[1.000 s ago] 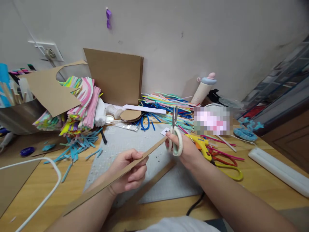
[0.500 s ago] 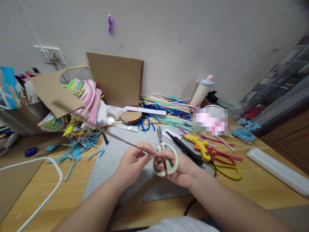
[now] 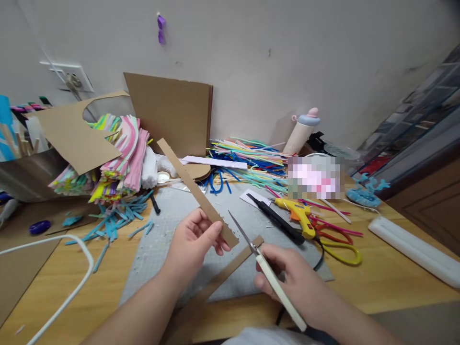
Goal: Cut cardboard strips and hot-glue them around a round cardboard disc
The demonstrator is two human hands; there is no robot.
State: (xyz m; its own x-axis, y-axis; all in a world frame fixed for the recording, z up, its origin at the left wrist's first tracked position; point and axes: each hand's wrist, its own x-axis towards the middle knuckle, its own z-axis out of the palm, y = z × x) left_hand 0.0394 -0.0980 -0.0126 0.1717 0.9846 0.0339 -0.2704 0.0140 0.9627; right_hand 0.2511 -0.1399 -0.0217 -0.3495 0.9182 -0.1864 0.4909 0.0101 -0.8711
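My left hand [image 3: 196,239] grips a narrow brown cardboard strip [image 3: 194,189] near its lower end, thumb on top; the strip slants up and away to the left. My right hand [image 3: 287,273] is closed around scissors [image 3: 278,292] with pale handles, and their blades point up and left, just right of the strip and apart from it. A second cardboard strip [image 3: 230,268] lies slanted below, passing beneath the scissors. Under both hands is a grey cutting mat [image 3: 161,254].
On the right are a black cutter [image 3: 275,218], a yellow glue gun [image 3: 296,211], yellow-handled scissors [image 3: 341,254] and a white bar [image 3: 413,249]. Pipe cleaners [image 3: 251,155] lie along the wall. Blue scraps [image 3: 125,215] and a white cable [image 3: 88,254] are at left.
The strip in my left hand has turned from edge-on to show its flat face. My right hand has moved right and down with the scissors, away from the strip. A second strip now shows clearly.
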